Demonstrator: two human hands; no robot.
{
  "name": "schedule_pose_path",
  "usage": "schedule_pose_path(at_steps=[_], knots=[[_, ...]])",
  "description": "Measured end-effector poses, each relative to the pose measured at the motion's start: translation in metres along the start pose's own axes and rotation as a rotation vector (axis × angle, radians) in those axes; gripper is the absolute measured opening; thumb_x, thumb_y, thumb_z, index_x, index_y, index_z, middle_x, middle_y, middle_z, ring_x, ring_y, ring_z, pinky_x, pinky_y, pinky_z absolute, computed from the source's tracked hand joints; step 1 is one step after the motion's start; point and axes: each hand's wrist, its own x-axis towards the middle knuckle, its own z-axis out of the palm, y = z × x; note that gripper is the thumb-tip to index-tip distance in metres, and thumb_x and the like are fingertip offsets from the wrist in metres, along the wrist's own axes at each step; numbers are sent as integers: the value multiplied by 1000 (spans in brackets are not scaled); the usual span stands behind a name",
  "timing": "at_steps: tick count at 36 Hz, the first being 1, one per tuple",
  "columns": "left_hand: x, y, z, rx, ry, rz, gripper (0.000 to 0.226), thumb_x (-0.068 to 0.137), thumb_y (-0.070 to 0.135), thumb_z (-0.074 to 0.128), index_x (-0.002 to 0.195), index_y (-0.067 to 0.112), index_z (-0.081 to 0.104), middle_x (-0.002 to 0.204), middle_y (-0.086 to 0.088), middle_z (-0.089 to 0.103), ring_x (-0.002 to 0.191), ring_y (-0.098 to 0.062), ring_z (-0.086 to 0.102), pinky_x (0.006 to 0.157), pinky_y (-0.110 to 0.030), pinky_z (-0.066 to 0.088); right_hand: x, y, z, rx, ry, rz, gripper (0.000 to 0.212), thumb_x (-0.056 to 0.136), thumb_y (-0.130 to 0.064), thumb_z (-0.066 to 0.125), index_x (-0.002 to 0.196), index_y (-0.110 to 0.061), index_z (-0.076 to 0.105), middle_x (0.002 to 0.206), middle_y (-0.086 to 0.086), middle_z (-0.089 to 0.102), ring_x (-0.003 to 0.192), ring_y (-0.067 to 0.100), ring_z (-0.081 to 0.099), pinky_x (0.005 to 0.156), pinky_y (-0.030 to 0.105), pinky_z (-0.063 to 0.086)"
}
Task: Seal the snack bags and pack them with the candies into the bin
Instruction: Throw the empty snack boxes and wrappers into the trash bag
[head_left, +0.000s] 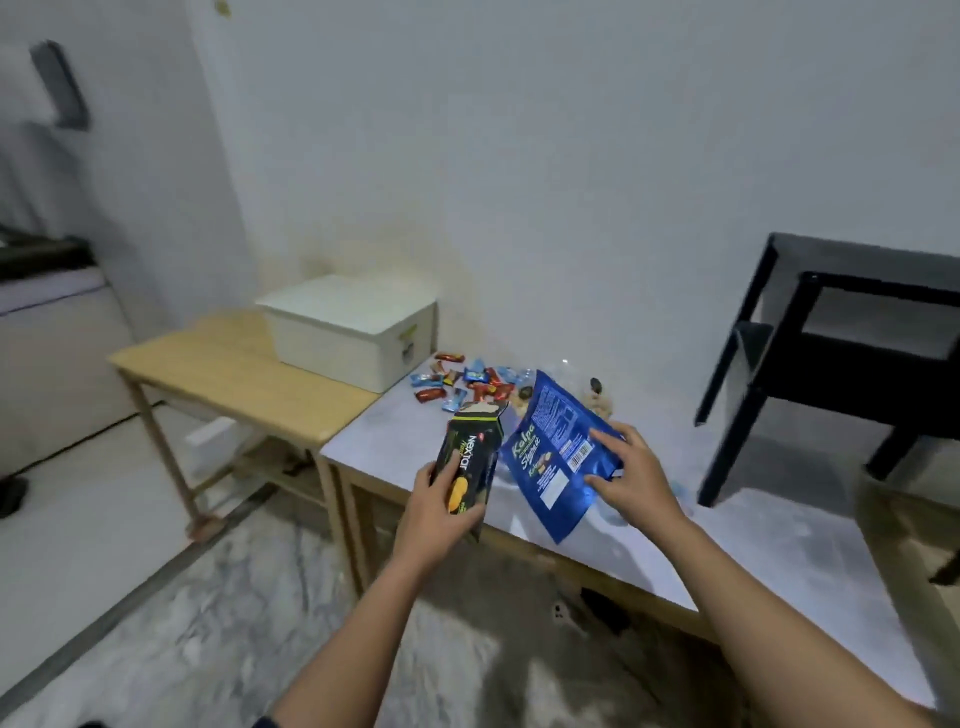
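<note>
A white-walled room holds 2 tables pushed together, a wooden table on the left and a grey-topped table on the right, with a black piece of furniture beyond them.

The left hand is wrapped around the lower half of a black snack bag, thumb across the front, holding it upright over the near edge of the grey-topped table. Its top looks torn open, with a pale inside showing. The right hand pinches the lower right edge of a blue snack bag, fingers on top and thumb below. That bag tilts with its top toward the wall; whether it rests on the table or is lifted I cannot tell.

Behind the 2 bags lies a scatter of wrapped candies, red and blue, on the grey top near the wall. Just left of them the white bin stands on the wooden table against the wall, apparently with its lid on.

The step in hand looks like sealing, with nothing packed yet. It would go best 1 bag at a time: lay the blue bag flat, free the right hand, press the air out of the black bag, then fold its mouth over while the left hand keeps it upright so nothing spills.
</note>
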Motion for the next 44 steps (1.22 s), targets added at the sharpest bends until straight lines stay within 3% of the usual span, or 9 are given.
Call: schedule_pose_path(at_steps=[3, 5, 10, 13, 16, 20, 23, 34, 44], knots=[[-5, -78, -93, -15, 265, -189, 81, 79, 44, 65, 145, 37, 21, 150, 1, 19, 134, -20, 33, 107, -39, 38, 55, -85, 101, 9, -225, -189, 59, 82, -8, 68, 137, -13, 47, 146, 5, 31, 125, 17, 37, 92, 28, 46], [-5, -103, -110, -23, 282, -251, 82, 77, 45, 65, 145, 39, 20, 150, 3, 19, 132, -22, 35, 104, -43, 42, 64, -102, 121, -5, -259, -216, 59, 82, -8, 67, 137, -14, 46, 150, 5, 27, 134, 22, 32, 97, 28, 39], [-8, -115, -118, -27, 324, -289, 83, 75, 45, 67, 144, 39, 21, 146, 2, 26, 127, -23, 41, 97, -47, 47, 71, -103, 141, 15, -305, -236, 58, 81, -5, 67, 136, -11, 47, 139, 5, 36, 118, 12, 42, 86, 18, 43], [-12, -157, -166, -39, 499, -411, 82, 76, 43, 67, 145, 35, 23, 141, -1, 31, 124, -22, 44, 98, -45, 47, 105, -148, 213, 34, -454, -402, 58, 81, -6, 68, 135, -10, 48, 139, 5, 36, 118, 12, 42, 90, 18, 46], [-20, -196, -206, -54, 639, -542, 82, 75, 45, 67, 145, 34, 25, 138, -2, 32, 121, -22, 46, 96, -44, 47, 132, -196, 276, 49, -618, -491, 56, 83, -5, 66, 135, -8, 47, 138, 4, 36, 110, 6, 38, 69, -3, 42], [-33, -231, -231, -84, 772, -692, 81, 76, 43, 67, 145, 34, 25, 136, -1, 33, 121, -22, 45, 97, -42, 46, 156, -241, 348, 19, -772, -597, 58, 82, -7, 68, 135, -7, 46, 140, 6, 36, 112, 11, 43, 65, -5, 37], [-50, -249, -237, -107, 866, -814, 79, 78, 43, 66, 145, 33, 25, 133, -2, 34, 119, -21, 47, 96, -37, 46, 156, -267, 396, 10, -880, -665, 57, 82, -6, 68, 135, -7, 47, 137, 2, 36, 112, 11, 44, 71, -5, 35], [-138, -309, -206, -284, 1083, -1216, 81, 75, 47, 66, 144, 33, 27, 142, -5, 30, 129, -23, 41, 104, -38, 40, 79, -310, 540, -126, -1257, -865, 61, 78, -11, 72, 135, -12, 49, 144, 9, 36, 127, 24, 42, 101, 28, 37], [-174, -377, -187, -616, 1109, -1410, 81, 77, 40, 69, 145, 25, 28, 140, -13, 28, 127, -28, 43, 105, -36, 39, 5, -309, 644, -306, -1535, -886, 60, 81, -3, 66, 137, -3, 44, 138, 10, 35, 104, 14, 48, 84, 12, 37]])
